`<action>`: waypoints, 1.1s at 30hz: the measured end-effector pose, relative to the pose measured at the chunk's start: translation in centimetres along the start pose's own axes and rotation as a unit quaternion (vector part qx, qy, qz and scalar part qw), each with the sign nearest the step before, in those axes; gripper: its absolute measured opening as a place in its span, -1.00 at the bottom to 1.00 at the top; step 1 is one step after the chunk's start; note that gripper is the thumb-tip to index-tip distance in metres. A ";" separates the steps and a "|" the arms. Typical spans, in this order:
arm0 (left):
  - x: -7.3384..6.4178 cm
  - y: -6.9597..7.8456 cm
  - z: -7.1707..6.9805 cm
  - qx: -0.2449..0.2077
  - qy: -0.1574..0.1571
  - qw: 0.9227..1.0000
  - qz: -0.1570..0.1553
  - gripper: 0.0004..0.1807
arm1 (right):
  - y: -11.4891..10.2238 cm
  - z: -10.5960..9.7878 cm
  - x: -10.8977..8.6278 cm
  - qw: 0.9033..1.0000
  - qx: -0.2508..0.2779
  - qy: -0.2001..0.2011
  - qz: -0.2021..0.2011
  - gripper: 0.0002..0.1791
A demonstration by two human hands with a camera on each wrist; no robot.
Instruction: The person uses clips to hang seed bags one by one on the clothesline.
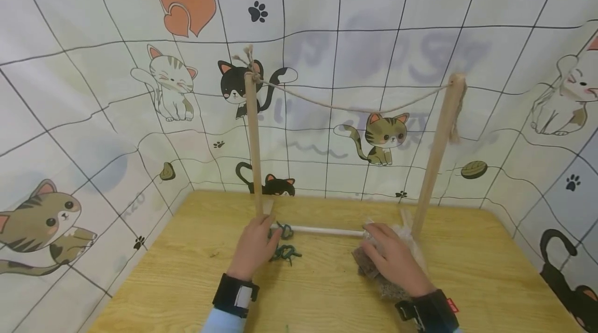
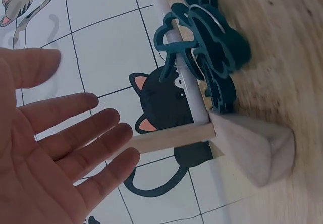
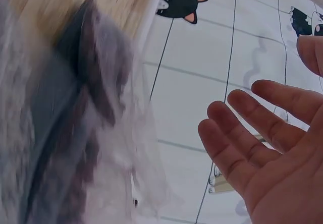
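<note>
My left hand point(image 1: 254, 247) is held with fingers extended beside the foot of the left wooden post point(image 1: 254, 146). Right by its thumb are several dark green curvy plastic pieces point(image 1: 287, 253), seen larger against the white rod point(image 2: 189, 82) in the left wrist view. My right hand point(image 1: 392, 255), fingers loosely spread, hovers over a small heap of brown and grey fabric point(image 1: 369, 265). Sheer whitish cloth point(image 3: 136, 158) lies with that heap, blurred in the right wrist view. Neither palm holds anything in the wrist views.
A sagging cord point(image 1: 345, 109) runs between the tops of the left post and the right wooden post point(image 1: 439, 151). The frame stands on a wooden table point(image 1: 322, 291). Behind it hangs a cat-printed cloth point(image 1: 317, 11), enclosing the sides too.
</note>
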State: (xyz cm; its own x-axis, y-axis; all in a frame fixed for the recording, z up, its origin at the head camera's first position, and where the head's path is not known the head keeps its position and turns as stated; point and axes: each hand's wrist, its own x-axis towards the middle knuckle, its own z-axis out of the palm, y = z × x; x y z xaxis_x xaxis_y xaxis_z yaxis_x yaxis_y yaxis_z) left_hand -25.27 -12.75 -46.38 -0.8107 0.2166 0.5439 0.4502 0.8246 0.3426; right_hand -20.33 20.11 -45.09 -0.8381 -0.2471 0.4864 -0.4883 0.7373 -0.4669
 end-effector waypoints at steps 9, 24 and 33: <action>0.9 -0.5 2.0 0.005 -0.015 0.999 -0.028 -0.60 | -1.4 2.1 0.6 0.997 0.077 -0.012 0.031 -0.55; 1.3 -0.1 3.7 0.084 -0.034 0.995 0.035 -0.63 | -2.7 4.3 0.3 0.995 0.091 -0.035 0.014 -0.58; 1.1 -0.1 4.2 0.101 -0.067 0.992 0.043 -0.67 | -3.3 5.1 0.2 0.992 0.104 -0.070 0.005 -0.52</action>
State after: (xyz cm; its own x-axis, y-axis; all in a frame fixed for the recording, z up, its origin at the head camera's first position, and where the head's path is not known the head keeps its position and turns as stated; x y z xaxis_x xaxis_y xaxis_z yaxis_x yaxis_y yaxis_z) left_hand -27.83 -10.38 -49.04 -0.8205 0.3473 0.4540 0.4472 0.8847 0.1314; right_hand -20.17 14.44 -47.21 -0.8615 -0.3369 0.3799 -0.5074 0.5983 -0.6202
